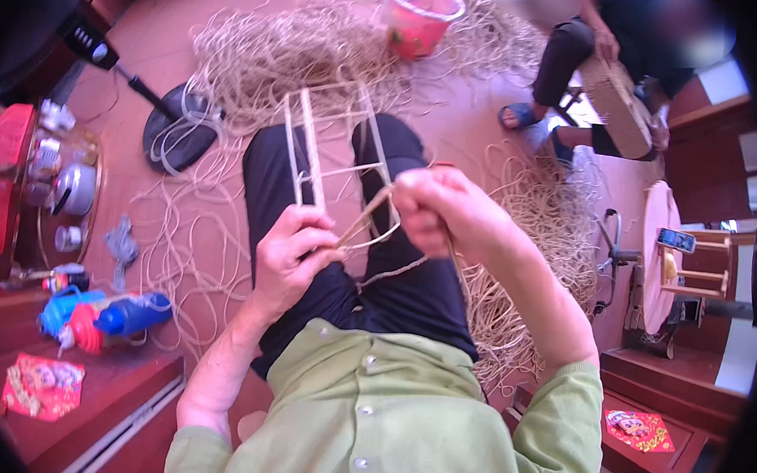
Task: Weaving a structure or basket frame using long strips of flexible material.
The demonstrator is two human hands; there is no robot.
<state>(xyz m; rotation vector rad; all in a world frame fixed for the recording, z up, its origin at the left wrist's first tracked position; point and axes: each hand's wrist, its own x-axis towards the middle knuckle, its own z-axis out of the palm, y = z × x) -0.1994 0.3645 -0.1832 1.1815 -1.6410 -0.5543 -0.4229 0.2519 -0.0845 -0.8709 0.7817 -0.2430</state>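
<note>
A slim white open frame [313,150] of thin bars rests across my thighs, its far end pointing away from me. My left hand [295,253] is closed at the frame's near end, fingers pinched where a beige cord [364,219] meets it. The cord runs from there up to my right hand [445,210], raised on the right beside the frame's near corner. That hand is a closed fist around the cord, and its inner fingers are partly hidden. A loose length of cord [394,272] trails over my right thigh.
Heaps of loose cord [532,272] cover the floor on the right and ahead. A red bucket [422,18] stands at the far side. Another person [606,51] sits at far right holding a woven piece [616,104]. On the left are a fan base [180,129] and bottles [131,315].
</note>
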